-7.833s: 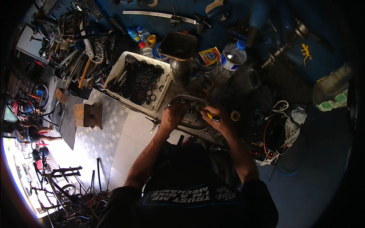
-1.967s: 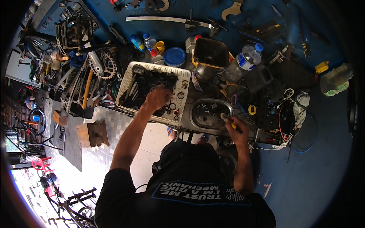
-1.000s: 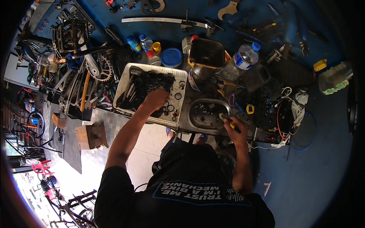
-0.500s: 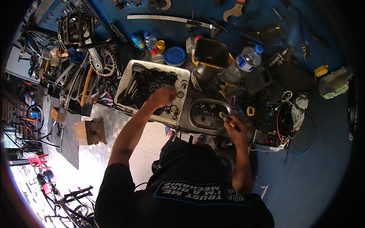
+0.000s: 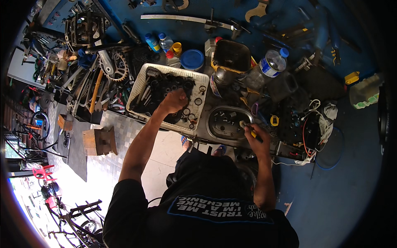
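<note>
A cream plastic basket holds dark bike parts, several rings and short metal rods. My left hand reaches into its middle with curled fingers, among the rings and dark parts. Whatever those fingertips grip, if anything, is hidden. On the right, my right hand is closed around a small brush with a black and yellow handle. The brush's pale tip sits at the right side of an oval metal tray, where several small metal pieces lie.
Bottles, a dark open container and a blue-lidded tub stand behind the basket and tray. Tools and a crank with chainring crowd the left. Cables and a small yellow item lie to the right.
My left hand has shifted slightly left and farther away inside the basket. My right hand keeps its hold on the brush at the tray. The whole view has shifted a little.
</note>
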### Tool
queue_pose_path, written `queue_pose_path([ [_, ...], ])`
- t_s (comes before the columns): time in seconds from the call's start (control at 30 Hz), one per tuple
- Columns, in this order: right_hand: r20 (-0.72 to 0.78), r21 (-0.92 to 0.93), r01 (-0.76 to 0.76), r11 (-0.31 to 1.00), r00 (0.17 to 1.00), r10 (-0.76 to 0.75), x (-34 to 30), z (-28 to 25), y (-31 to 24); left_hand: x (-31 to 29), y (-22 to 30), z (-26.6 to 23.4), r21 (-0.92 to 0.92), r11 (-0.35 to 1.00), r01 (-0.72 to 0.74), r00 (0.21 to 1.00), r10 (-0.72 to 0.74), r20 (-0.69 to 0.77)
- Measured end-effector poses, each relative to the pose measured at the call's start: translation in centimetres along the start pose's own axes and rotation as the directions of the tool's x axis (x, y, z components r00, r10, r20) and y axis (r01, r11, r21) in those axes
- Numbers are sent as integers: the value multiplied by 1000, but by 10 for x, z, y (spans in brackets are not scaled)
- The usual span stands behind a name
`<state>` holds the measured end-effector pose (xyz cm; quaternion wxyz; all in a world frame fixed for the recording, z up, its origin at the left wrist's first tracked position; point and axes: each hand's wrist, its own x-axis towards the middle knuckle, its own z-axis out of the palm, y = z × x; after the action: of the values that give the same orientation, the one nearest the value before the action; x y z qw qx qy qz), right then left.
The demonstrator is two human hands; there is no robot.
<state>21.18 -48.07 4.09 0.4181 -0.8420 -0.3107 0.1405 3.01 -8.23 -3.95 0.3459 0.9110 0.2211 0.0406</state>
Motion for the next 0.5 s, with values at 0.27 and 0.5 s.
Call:
queue_pose_path([
  [0.27, -52, 52, -31, 998, 998, 34, 2, 2, 14, -20, 91, -35, -505, 859, 82, 990, -128, -56],
  [0.5, -104, -149, 254, 956, 957, -271, 18, 4, 23, -63, 207, 35, -454, 886, -99, 995, 81, -60],
])
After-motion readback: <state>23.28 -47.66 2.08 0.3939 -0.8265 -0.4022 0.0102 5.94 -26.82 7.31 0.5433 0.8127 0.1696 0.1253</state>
